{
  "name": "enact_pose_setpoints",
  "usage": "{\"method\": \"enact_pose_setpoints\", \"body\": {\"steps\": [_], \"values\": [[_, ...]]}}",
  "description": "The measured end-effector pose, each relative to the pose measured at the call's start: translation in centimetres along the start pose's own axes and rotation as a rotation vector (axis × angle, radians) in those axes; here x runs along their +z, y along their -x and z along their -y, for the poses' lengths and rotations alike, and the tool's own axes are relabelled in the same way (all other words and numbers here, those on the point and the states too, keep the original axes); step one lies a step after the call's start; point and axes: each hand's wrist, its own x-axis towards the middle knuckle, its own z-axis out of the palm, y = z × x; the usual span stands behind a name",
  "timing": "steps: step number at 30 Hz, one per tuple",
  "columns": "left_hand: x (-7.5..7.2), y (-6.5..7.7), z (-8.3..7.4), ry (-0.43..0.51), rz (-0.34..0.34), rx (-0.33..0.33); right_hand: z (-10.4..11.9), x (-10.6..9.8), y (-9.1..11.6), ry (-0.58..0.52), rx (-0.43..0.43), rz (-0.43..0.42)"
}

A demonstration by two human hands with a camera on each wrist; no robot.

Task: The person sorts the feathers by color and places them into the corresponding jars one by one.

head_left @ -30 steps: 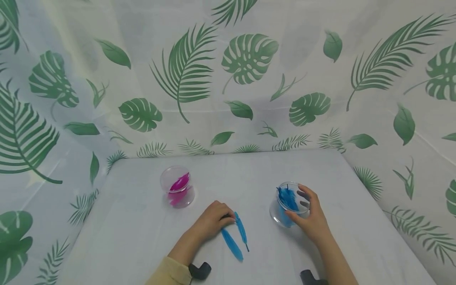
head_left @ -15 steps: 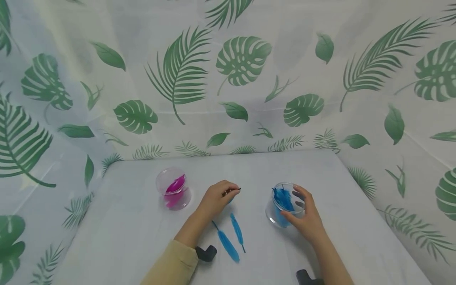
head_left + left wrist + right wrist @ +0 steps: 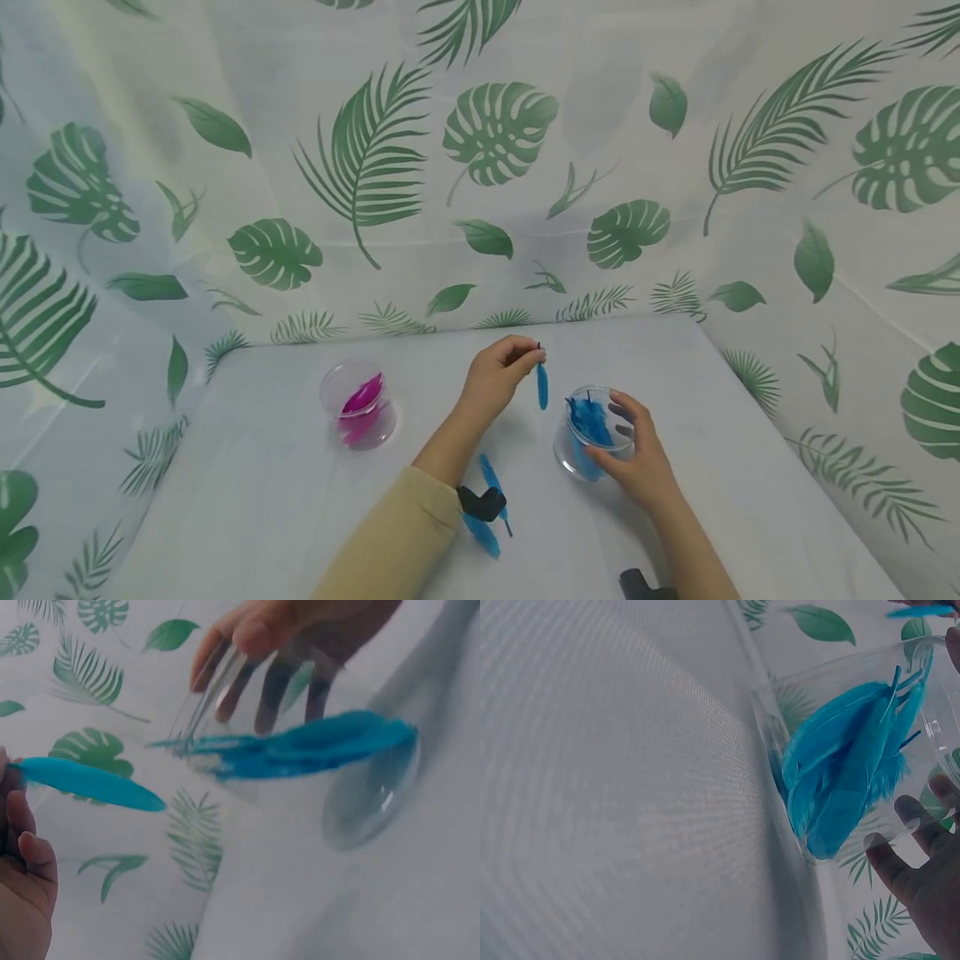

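Note:
My left hand [image 3: 498, 377] pinches a blue feather [image 3: 542, 387] by its dark quill end, so it hangs down just left of a clear plastic jar [image 3: 577, 461]. Several blue feathers [image 3: 847, 765] stand bunched inside that jar, some quills poking up at the rim. With thumb and fingers spread around the jar's upper right side, my right hand [image 3: 641, 454] holds it upright on the table. Two more blue feathers [image 3: 482, 537] lie below my left forearm, partly covered by it and the black wrist strap piece. In the left wrist view the held feather [image 3: 94, 784] points toward the jar.
A second clear jar [image 3: 341, 385] with magenta feathers [image 3: 363, 398] stands on the left of the white table [image 3: 255, 467]. A leaf-patterned curtain [image 3: 390, 292] rises behind the table's far edge and along both sides.
My left hand has lifted a blue feather off the table and carried it up and right toward the jar. Two feathers stay on the table. My right hand keeps hold of the jar.

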Motion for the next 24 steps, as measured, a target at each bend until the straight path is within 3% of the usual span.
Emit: {"method": "enact_pose_setpoints", "body": {"steps": [3,13,17,24], "values": [[1.3,-0.3,0.0,0.067,-0.02,-0.025,-0.1,0.1,0.0,0.005,0.01,0.001],[4.6,0.5,1.8,0.139,-0.059,-0.11,-0.2,0.3,0.1,-0.009,-0.002,0.0],[5.5,1.0,2.8,0.129,-0.073,-0.145,-0.2,0.1,0.0,-0.012,-0.015,-0.008],[6.5,1.9,3.7,0.032,-0.044,-0.139,-0.2,0.0,0.0,-0.017,-0.032,-0.014]]}}
